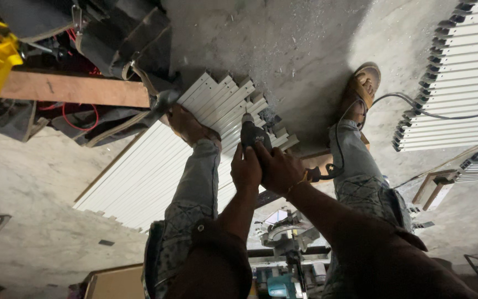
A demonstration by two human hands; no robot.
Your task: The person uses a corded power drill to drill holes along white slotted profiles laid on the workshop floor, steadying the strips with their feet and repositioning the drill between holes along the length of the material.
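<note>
Both of your hands were closed around one dark power tool (253, 134): your left hand (245, 169) wrapped the near side of its body, your right hand (279, 166) clamped over it just beside, fingers tight. The tool's nose pressed down onto the far end of a stack of white ribbed metal profiles (156, 166) lying on the dusty concrete floor (283, 44), with metal shavings scattered just beyond it. I could not tell whether it was a drill or a small grinder; your hands covered most of it.

You steadied the stack with a bare foot (186, 124) planted on the profiles to the left of the tool, while your sandalled foot (360, 91) stood on the floor well to the right. That stance was sound, I'd judge: weight over the work, both wrists straight behind the tool. Its black cable (336, 149) ran past your right leg, so you did well to keep it clear of the cut and of your bare toes. A second stack of profiles (460, 77) lay far right.
</note>
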